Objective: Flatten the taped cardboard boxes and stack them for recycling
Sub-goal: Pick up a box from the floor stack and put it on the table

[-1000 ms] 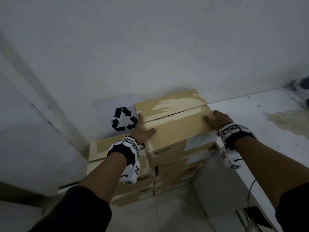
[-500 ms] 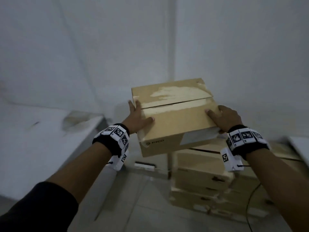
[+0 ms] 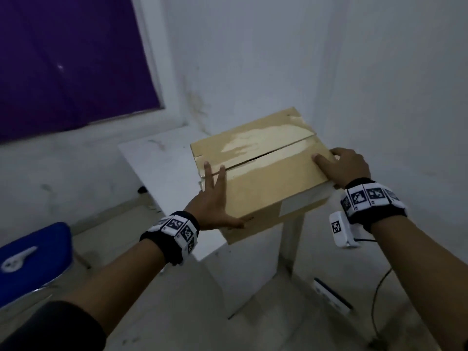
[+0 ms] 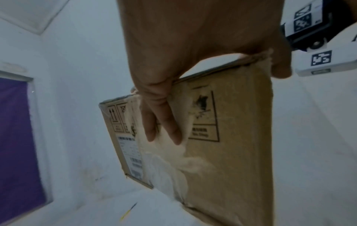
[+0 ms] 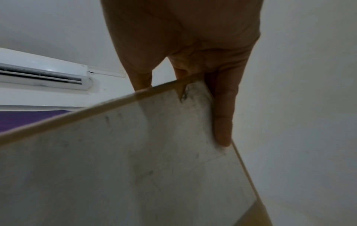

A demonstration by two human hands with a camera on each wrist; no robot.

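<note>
— Cardboard box (image 3: 263,171), that is what the person is holding up in both hands, over a small white table (image 3: 157,158) in the corner of the room. I cannot tell if it is touching the table.

— What is it looking like?

— It is brown and shut. The two top flaps are meeting in a long crack down the middle. Pale patches are showing along that crack, where the brown skin looks peeled away. A white label (image 3: 301,203) is sitting on the side facing the person. In the left wrist view, another side is showing black printed signs, up arrows among them, and a second white label (image 4: 131,157) with bar lines. The paper there is looking torn and scuffed.

— What is the left hand (image 3: 215,206) doing?

— It is lying on the near left corner. Its fingers (image 3: 221,178) are straight and a bit spread on top, and the thumb is pressing the front side. In the wrist view, other fingers are lying flat down the left side.

— And the right hand (image 3: 347,168)?

— It is gripping the right edge. Some fingers are lying on top, and the others are curling over the edge onto the side.

— What else is around?

— A purple window blind (image 3: 68,62) is hanging on the left, and a blue chair (image 3: 33,259) is standing down below it.
</note>
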